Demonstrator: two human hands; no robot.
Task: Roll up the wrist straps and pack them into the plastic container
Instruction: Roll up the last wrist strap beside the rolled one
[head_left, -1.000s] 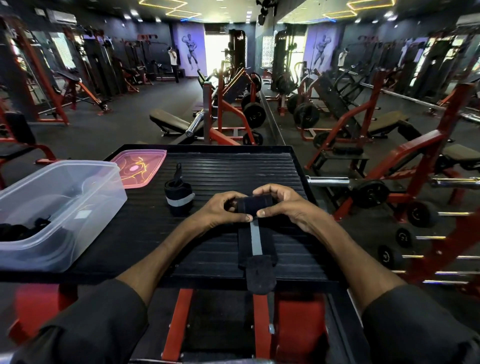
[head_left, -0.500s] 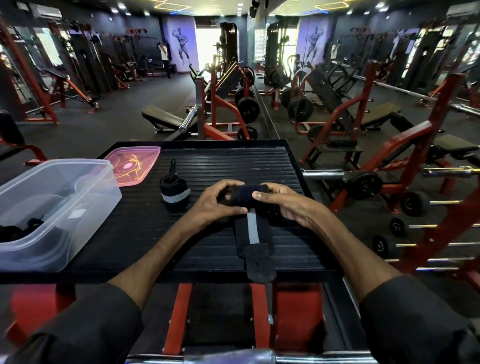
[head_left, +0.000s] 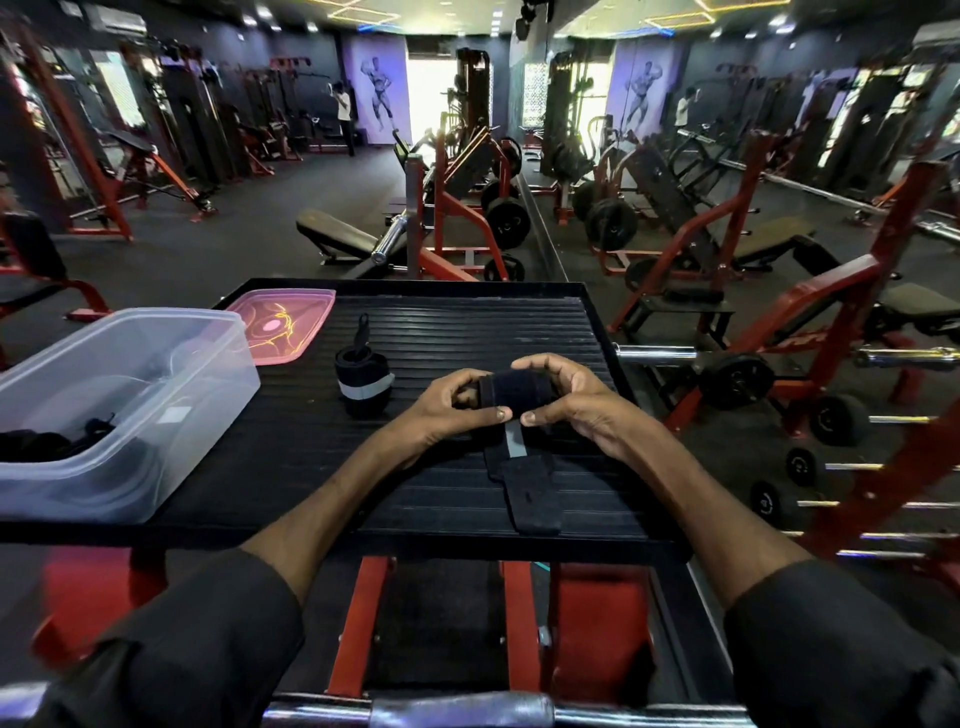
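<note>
A black wrist strap (head_left: 511, 392) with a grey stripe lies on the black ribbed platform (head_left: 457, 332), its far end rolled into a thick coil. My left hand (head_left: 447, 410) grips the coil's left side and my right hand (head_left: 569, 400) grips its right side, thumbs meeting at the front. The unrolled tail (head_left: 530, 493) runs toward me. A second strap (head_left: 362, 382), fully rolled, stands upright to the left. The clear plastic container (head_left: 156, 405) sits at the platform's left edge with dark straps (head_left: 47, 441) inside.
A pink translucent lid (head_left: 283, 322) lies at the platform's far left corner. Red gym machines, benches and barbells with weight plates (head_left: 735, 382) surround the platform. A chrome bar (head_left: 457, 714) crosses just below me.
The coil has grown thicker and the flat tail has become shorter as both hands rolled the strap toward me. The rolled strap and container stayed put.
</note>
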